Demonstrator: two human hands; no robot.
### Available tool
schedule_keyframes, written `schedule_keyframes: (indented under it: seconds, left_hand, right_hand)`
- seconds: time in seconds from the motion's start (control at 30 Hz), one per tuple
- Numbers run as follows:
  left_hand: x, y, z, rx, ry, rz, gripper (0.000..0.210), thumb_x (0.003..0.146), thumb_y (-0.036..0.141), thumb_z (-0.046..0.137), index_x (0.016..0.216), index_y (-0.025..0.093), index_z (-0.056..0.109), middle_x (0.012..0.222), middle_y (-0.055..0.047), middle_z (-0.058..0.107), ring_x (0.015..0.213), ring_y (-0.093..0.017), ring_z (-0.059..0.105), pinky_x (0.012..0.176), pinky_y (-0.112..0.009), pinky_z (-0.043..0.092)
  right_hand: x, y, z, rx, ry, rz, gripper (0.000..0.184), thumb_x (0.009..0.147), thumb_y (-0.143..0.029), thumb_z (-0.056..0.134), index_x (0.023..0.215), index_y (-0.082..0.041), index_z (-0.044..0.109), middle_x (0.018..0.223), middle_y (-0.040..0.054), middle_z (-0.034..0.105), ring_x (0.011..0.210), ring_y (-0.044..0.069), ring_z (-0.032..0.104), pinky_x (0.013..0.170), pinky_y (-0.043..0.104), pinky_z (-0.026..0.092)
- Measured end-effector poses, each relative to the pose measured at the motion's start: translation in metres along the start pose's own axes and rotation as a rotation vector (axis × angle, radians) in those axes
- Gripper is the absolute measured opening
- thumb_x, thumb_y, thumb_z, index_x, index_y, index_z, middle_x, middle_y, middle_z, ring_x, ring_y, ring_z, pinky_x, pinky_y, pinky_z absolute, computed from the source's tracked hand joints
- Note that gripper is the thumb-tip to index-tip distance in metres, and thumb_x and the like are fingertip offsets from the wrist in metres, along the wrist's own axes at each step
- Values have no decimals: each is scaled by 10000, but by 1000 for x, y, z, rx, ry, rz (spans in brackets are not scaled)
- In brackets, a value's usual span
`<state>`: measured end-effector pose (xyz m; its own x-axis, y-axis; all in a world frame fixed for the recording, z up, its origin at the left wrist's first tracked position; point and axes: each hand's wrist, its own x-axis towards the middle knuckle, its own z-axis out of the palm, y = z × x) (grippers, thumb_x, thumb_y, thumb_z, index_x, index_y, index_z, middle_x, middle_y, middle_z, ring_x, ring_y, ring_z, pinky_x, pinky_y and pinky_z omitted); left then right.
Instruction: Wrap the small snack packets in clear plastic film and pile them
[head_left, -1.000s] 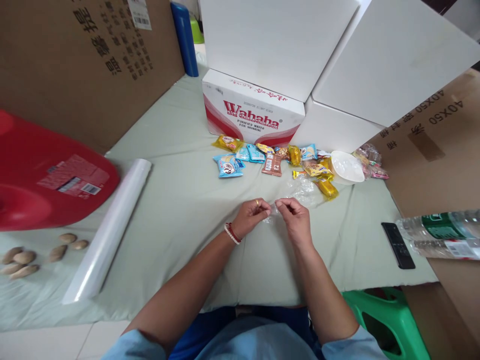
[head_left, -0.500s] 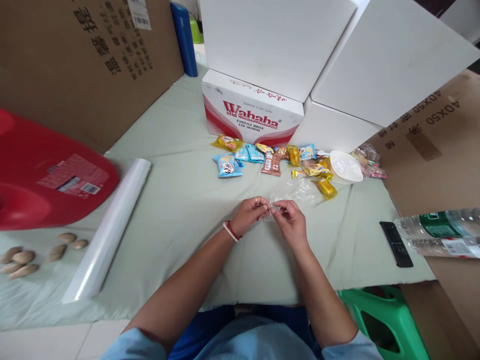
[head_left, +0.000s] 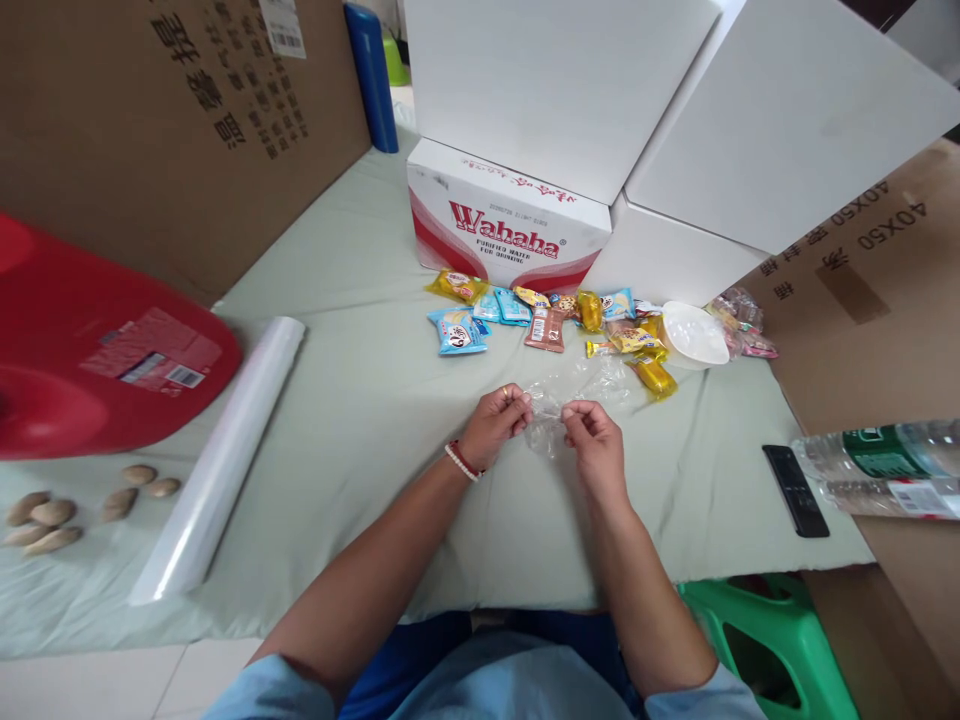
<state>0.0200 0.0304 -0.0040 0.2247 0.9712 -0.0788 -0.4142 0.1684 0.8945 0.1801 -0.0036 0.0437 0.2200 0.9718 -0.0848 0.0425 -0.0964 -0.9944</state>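
home-like room, cloth-covered table (head_left: pixel 330 430), plastic stool (head_left: pixel 820 650), tiled floor (head_left: pixel 90 688)

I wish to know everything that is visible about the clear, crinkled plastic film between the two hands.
The clear, crinkled plastic film is colourless, see-through and shiny in places, and looks thin and soft. The bare left hand and the bare right hand pinch it from either side; it is bunched between them, with a loose part on the near side. Further clear film spreads behind, over the pale green cloth; whether all is one piece, I cannot tell.
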Motion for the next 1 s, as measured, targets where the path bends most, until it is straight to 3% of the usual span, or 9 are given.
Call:
schedule_keyframes:
  seconds: [0.17, 0.3, 0.43, 0.53, 0.63, 0.73, 0.87, 1.0]
  left_hand:
    - [1, 1, 0, -2, 19, 24, 441, 789, 569, 790, 724, 169, 614, 686, -6, 606, 561, -91, 485, 510, -227, 350]
    - [1, 2, 2, -2, 18, 64, 384, 780, 504, 802, 703, 161, 648, 858, -57, 674, 696, -133, 602, 567, -248, 460]
    - [-2, 3, 3, 70, -40, 94, 395, 802, 498, 801, 670, 164, 637, 869, -64, 685, 723, -149, 627, 607, -266, 491]
    - [-4, 4, 3, 139, -83, 126, 373, 818, 462, 793, 649, 168, 639, 856, -56, 689, 726, -142, 607, 666, -278, 499]
    - [-5, 5, 2, 151, -83, 142, 343, 805, 404, 781, 608, 172, 624, 843, -55, 701, 785, -156, 623, 750, -294, 503]
    - [-2, 4, 1, 42, -4, 105, 287, 757, 350, 757, 595, 174, 598, 813, -47, 691, 712, -142, 603, 682, -288, 476]
    - [0, 7, 1, -116, 112, 32, 282, 692, 345, 747, 614, 178, 534, 843, -45, 681, 646, -126, 598, 620, -278, 454]
    - [-1, 19, -2, -95, 240, -7, 430, 789, 591, 694, 939, 204, 581, 1046, -66, 700, 846, -184, 686, 742, -311, 532]
  right_hand:
    - [-22, 6, -17, 216, 119, 142, 380, 694, -494, 873, 821, -209, 655, 773, -15, 588, 618, 101, 439, 521, 227, 371]
    - [-41, 15, -35, 109, 82, 195, 433, 742, -590, 842, 907, -217, 696, 927, 30, 652, 772, 150, 558, 638, 261, 474]
    - [-28, 3, -39, -111, 24, 106, 521, 851, -696, 683, 1085, -232, 715, 1153, 87, 712, 1051, 237, 624, 843, 344, 521]
    - [-4, -9, -31, -289, -103, 60, 504, 773, -623, 776, 1071, -219, 721, 1009, 59, 729, 930, 220, 632, 794, 324, 496]
    - [16, -11, -22, -284, -188, 68, 407, 743, -565, 783, 912, -200, 720, 771, 2, 656, 685, 156, 534, 648, 285, 419]
    - [23, -7, -24, -170, -100, 58, 345, 766, -533, 759, 839, -200, 705, 685, -28, 589, 602, 124, 447, 587, 265, 361]
    - [18, -3, -36, -88, 77, 52, 338, 780, -534, 768, 853, -213, 695, 681, -34, 572, 590, 122, 435, 553, 255, 356]
    - [6, -6, -41, -219, 15, -63, 283, 867, -500, 727, 875, -218, 714, 690, -29, 570, 627, 133, 454, 608, 266, 390]
